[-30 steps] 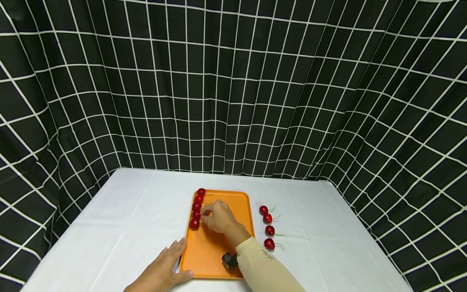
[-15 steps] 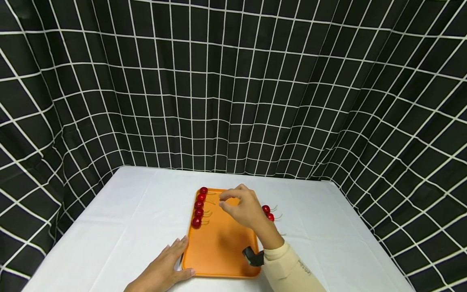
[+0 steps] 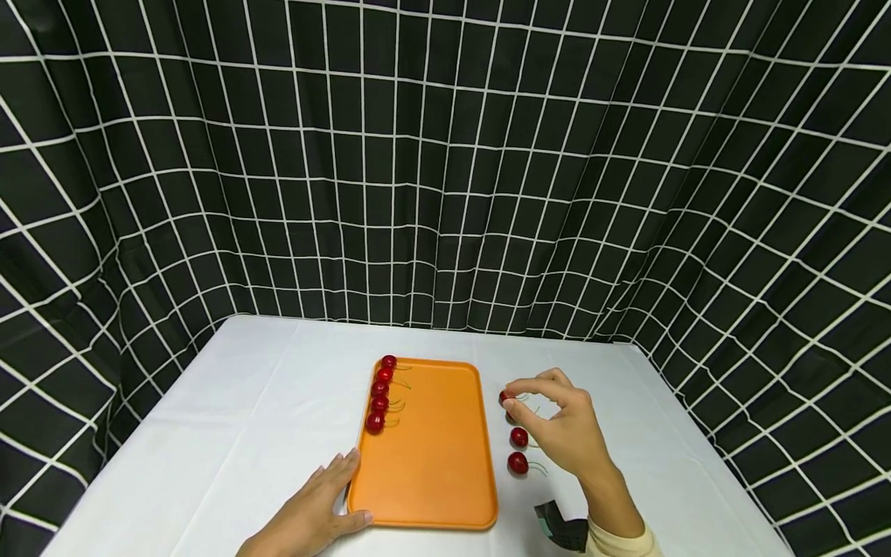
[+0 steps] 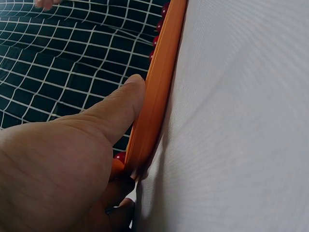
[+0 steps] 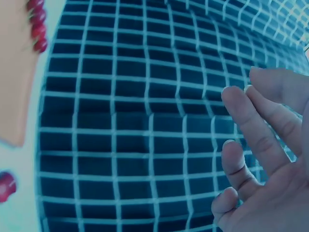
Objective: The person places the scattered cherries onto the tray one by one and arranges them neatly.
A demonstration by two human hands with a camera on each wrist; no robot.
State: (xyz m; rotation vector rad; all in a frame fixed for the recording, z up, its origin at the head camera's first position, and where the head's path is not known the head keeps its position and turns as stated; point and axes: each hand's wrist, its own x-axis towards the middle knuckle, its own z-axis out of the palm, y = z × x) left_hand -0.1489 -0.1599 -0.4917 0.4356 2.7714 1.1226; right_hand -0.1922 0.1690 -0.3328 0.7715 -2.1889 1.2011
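Note:
Several red cherries [image 3: 380, 389] with thin stems lie in a column along the left side of an orange tray [image 3: 435, 464]. My left hand [image 3: 313, 499] rests at the tray's near left corner, its fingers along the side and its thumb at the front edge; in the left wrist view the thumb [image 4: 118, 108] lies against the rim. To the right of the tray my right hand [image 3: 571, 425] hovers over more cherries, fingertips right at the farthest cherry [image 3: 504, 398] and partly hiding it. Nothing is between its loosely bent fingers [image 5: 263, 140] in the right wrist view.
Below the right hand two cherries, a middle one [image 3: 519, 438] and a nearer one [image 3: 517, 463], lie on the white tabletop [image 3: 244, 394]. A black curtain [image 3: 418, 193] with white grid lines encloses the back and sides. A dark wrist device [image 3: 562, 529] sits at the right wrist.
My right hand has moved from the cherry column on the tray, up and across to the right, over the cherries beside it. The left hand has stayed at the tray's corner.

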